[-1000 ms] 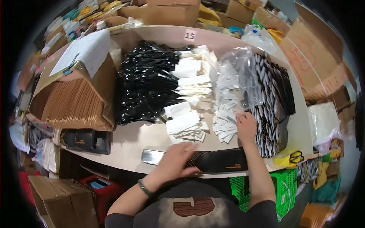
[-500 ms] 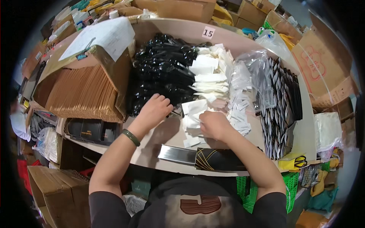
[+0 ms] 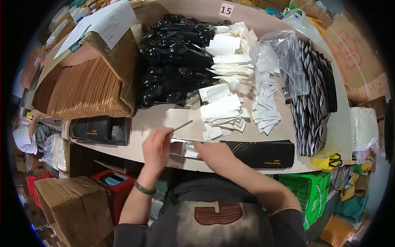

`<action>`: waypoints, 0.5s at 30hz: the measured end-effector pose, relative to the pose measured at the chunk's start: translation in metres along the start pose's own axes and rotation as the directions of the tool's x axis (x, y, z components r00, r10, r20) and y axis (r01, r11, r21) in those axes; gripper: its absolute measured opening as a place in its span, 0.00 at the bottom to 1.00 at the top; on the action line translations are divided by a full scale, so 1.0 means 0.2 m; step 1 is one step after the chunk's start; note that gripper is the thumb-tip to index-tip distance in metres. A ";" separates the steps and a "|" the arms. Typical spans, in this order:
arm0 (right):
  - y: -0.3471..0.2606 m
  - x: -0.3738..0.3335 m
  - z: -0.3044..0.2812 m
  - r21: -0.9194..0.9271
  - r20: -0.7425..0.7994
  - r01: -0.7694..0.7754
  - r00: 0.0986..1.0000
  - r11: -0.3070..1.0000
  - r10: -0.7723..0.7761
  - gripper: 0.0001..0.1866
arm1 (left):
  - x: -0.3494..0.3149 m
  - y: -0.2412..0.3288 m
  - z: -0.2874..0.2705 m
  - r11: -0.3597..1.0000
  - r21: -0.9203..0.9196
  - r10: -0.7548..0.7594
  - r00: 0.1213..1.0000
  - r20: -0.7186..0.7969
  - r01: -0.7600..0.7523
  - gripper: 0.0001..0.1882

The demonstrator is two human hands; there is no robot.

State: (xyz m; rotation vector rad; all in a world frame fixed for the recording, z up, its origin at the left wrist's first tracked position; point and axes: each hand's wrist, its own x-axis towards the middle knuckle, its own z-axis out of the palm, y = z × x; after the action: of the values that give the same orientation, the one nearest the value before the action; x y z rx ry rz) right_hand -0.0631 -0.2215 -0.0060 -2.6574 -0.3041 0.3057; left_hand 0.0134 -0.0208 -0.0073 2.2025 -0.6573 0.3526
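Observation:
My left hand (image 3: 157, 146) is closed at the near edge of the table, pinching what looks like a pair of dark glasses; a thin dark glasses arm (image 3: 183, 125) sticks out past the fingertips. Beside it, my right hand (image 3: 214, 155) has its fingers curled down at a shiny silver strip (image 3: 177, 149). Something white (image 3: 190, 150) lies between the hands, and what the right fingers hold is hidden. Right of them lie flat black cases (image 3: 263, 154) with gold lines. Beyond are a pile of dark glasses in clear sleeves (image 3: 177, 61) and white packets (image 3: 222, 109).
A carton of brown cardboard pieces (image 3: 88, 90) stands left, with black cases (image 3: 96, 129) before it. Small white slips (image 3: 265, 111), a clear plastic bag (image 3: 294, 74) and a row of black-and-silver folded pieces (image 3: 310, 99) fill the right. Scissors (image 3: 335, 161) lie at the right edge.
Both hands have drawn back toward me from the glasses pile and the white packets to the silver strip. A dark glasses arm now shows in my left hand. The view has shifted slightly.

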 end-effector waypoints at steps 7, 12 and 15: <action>0.05 -0.22 -0.17 -0.114 -0.410 -0.002 0.911 0.993 -0.045 0.15 | -0.09 -0.02 0.03 0.901 -0.012 0.430 0.888 0.165 -0.434 0.14; 0.18 -0.23 0.10 -0.073 -0.293 0.393 0.870 0.917 -0.396 0.21 | -0.04 -0.03 0.07 0.838 -0.105 0.456 0.580 0.675 -0.536 0.17; 0.30 -0.21 0.27 -0.268 -0.172 0.437 0.855 0.859 -0.489 0.23 | 0.25 -0.14 -0.18 0.840 0.399 0.192 0.889 0.415 -0.368 0.04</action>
State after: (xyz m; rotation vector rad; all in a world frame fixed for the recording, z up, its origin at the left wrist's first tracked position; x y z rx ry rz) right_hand -0.1084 -0.2629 -0.0735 -2.6816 -0.9325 -0.2121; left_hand 0.0691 0.0060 0.0203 2.6694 -1.2222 0.2784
